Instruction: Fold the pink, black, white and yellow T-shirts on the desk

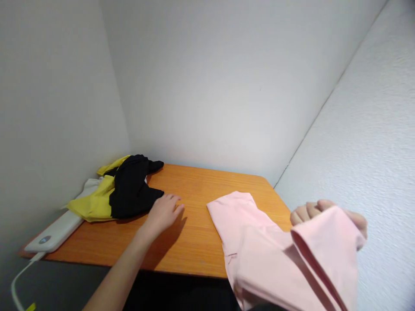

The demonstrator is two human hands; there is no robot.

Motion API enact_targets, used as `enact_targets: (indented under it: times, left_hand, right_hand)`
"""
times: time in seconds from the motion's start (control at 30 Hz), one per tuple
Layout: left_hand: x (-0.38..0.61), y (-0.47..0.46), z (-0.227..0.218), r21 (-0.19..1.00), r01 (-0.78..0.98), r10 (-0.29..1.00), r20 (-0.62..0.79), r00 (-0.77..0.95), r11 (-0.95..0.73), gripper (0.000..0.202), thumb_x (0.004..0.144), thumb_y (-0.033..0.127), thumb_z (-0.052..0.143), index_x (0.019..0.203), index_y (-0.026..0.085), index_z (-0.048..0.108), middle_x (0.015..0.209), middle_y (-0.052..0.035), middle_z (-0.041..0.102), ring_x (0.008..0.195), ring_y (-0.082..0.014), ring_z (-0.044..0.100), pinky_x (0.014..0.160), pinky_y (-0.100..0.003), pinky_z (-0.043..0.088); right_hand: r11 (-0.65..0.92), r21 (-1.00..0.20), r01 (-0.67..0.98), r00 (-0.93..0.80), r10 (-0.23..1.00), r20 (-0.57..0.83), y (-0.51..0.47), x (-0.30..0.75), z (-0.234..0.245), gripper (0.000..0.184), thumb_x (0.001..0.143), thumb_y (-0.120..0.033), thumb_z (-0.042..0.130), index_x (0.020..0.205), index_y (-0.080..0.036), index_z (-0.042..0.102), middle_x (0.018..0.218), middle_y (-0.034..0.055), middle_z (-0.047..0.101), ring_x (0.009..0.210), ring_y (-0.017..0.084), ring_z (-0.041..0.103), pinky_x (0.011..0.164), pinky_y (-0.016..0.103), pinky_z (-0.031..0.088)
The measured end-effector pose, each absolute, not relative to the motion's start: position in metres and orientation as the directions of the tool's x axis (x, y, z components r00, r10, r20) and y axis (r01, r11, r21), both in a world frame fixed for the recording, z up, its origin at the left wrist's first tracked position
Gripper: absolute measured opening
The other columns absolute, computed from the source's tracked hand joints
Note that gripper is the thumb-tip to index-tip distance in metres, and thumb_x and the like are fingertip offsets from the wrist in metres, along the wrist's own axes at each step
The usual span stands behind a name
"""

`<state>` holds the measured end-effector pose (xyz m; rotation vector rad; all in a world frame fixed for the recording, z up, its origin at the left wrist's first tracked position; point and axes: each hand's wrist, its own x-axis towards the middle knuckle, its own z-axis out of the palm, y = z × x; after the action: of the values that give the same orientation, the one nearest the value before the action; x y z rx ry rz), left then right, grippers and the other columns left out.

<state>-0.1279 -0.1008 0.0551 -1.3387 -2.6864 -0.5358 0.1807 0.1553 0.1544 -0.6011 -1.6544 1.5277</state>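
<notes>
My left hand (164, 213) lies flat on the orange wooden table (194, 185), fingers stretched out, its fingertips just right of a black and yellow garment (125, 192). My right hand (327, 214) is raised at the right, fingers curled round a fold of a pink garment (259, 255). That pink cloth drapes from my hand down onto the table and over its near edge.
A white flat device (58, 229) with a cable (19, 280) lies along the table's left edge, partly under the yellow cloth. White walls close in the table on the left, back and right. Bare wood shows between the two garments.
</notes>
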Motion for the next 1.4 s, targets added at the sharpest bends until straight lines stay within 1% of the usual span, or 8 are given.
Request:
enact_targets:
  times: [0.17,0.3,0.4,0.8,0.97,1.07,1.17,1.4]
  left_hand:
    - [-0.094,-0.029,0.036,0.331,0.796,0.804,0.150,-0.575,0.507,0.034,0.093,0.038,0.041,0.100,0.017,0.066,0.105,-0.0139,0.069,0.103,-0.0272,0.062,0.090,-0.035,0.043]
    - [-0.094,0.024,0.023,0.383,0.731,0.768,0.080,-0.636,0.565,0.041,0.091,0.043,0.042,0.097,0.010,0.065,0.101,-0.0219,0.068,0.099,-0.0337,0.063,0.081,-0.039,0.046]
    - [-0.090,0.050,0.021,0.442,0.713,0.781,0.041,-0.623,0.545,0.026,0.087,0.035,0.050,0.092,0.014,0.064,0.093,-0.0167,0.069,0.091,-0.0297,0.065,0.075,-0.035,0.046]
    - [0.025,0.019,0.020,0.597,0.802,0.936,0.278,-0.215,0.007,0.010,0.083,0.015,0.050,0.082,0.022,0.058,0.088,0.0006,0.067,0.083,-0.0140,0.060,0.076,-0.021,0.044]
    - [-0.047,-0.012,0.029,0.445,0.843,0.840,0.294,-0.457,0.303,0.026,0.094,0.035,0.045,0.108,0.022,0.062,0.112,-0.0074,0.067,0.106,-0.0202,0.059,0.094,-0.031,0.042]
    - [-0.114,-0.058,0.032,0.299,0.748,0.683,0.305,-0.664,0.593,0.030,0.094,0.031,0.042,0.105,0.017,0.066,0.129,-0.0163,0.059,0.133,-0.0321,0.040,0.113,-0.053,0.017]
    - [-0.161,-0.115,0.032,0.180,0.594,0.530,0.303,-0.792,0.784,0.029,0.091,0.026,0.043,0.100,0.016,0.069,0.130,-0.0179,0.060,0.139,-0.0397,0.028,0.109,-0.067,0.000]
    - [-0.191,-0.180,0.037,0.038,0.450,0.423,0.279,-0.862,0.892,0.033,0.089,0.016,0.037,0.097,0.014,0.069,0.104,-0.0131,0.072,0.129,-0.0342,0.044,0.110,-0.064,0.002]
  right_hand:
    - [0.221,-0.974,0.047,-0.869,0.490,0.069,0.158,0.195,0.117,0.041,0.080,-0.059,0.059,0.062,-0.023,0.052,0.059,-0.0004,0.047,0.056,0.016,0.045,0.053,0.030,0.038]
    - [0.422,-0.890,0.172,-0.816,0.568,0.112,0.171,0.190,0.091,0.038,0.088,-0.055,0.053,0.075,-0.020,0.058,0.075,0.0022,0.057,0.074,0.018,0.053,0.070,0.029,0.041]
    - [0.412,-0.895,0.170,-0.767,0.626,0.143,0.179,0.185,0.071,0.038,0.091,-0.054,0.048,0.079,-0.020,0.058,0.080,0.0031,0.060,0.080,0.019,0.055,0.074,0.030,0.042]
    - [0.503,-0.815,0.287,-0.759,0.638,0.127,0.189,0.119,0.005,0.051,0.083,-0.069,0.045,0.068,-0.020,0.050,0.065,-0.0003,0.054,0.065,0.018,0.052,0.066,0.030,0.042]
    - [0.293,-0.955,0.038,-0.774,0.614,0.157,0.181,0.130,0.003,0.041,0.081,-0.059,0.060,0.085,-0.018,0.060,0.086,0.0037,0.063,0.085,0.023,0.058,0.080,0.033,0.046]
    - [0.012,-0.996,-0.091,-0.793,0.604,0.080,0.172,0.139,0.009,0.038,0.081,-0.053,0.066,0.101,-0.021,0.063,0.100,0.0055,0.067,0.096,0.026,0.061,0.085,0.036,0.047]
    - [-0.192,-0.973,-0.128,-0.811,0.585,-0.009,0.161,0.142,0.016,0.036,0.081,-0.048,0.068,0.107,-0.023,0.063,0.099,0.0059,0.069,0.094,0.027,0.064,0.082,0.037,0.049]
    - [-0.258,-0.953,-0.161,-0.836,0.549,-0.007,0.148,0.136,0.029,0.033,0.080,-0.044,0.072,0.104,-0.022,0.064,0.091,0.0038,0.070,0.080,0.023,0.066,0.073,0.033,0.050]
